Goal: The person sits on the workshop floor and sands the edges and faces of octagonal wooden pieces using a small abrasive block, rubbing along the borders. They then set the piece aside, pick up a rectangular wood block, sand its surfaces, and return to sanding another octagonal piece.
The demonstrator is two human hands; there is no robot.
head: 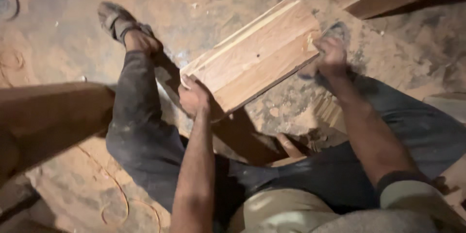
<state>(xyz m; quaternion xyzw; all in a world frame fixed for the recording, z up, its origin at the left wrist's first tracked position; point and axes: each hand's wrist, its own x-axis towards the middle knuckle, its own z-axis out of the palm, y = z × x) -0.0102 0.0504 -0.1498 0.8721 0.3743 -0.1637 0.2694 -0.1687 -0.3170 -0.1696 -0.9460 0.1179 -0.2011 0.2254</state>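
— What have you got hold of?
— Your left hand (193,98) is clamped on the wooden panel's (252,56) near corner; your right hand (331,57) clasps its far-right corner; the panel hangs tilted between them, above the sawdust floor (63,34).

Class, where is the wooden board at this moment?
In the head view, the wooden board is upper centre, above the dusty floor, held between the left hand and right hand.

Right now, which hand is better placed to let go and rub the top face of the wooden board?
Probably the right hand. It grips the wooden board only at its far right corner, near the open top face. The left hand holds the lower left corner, seemingly carrying it.
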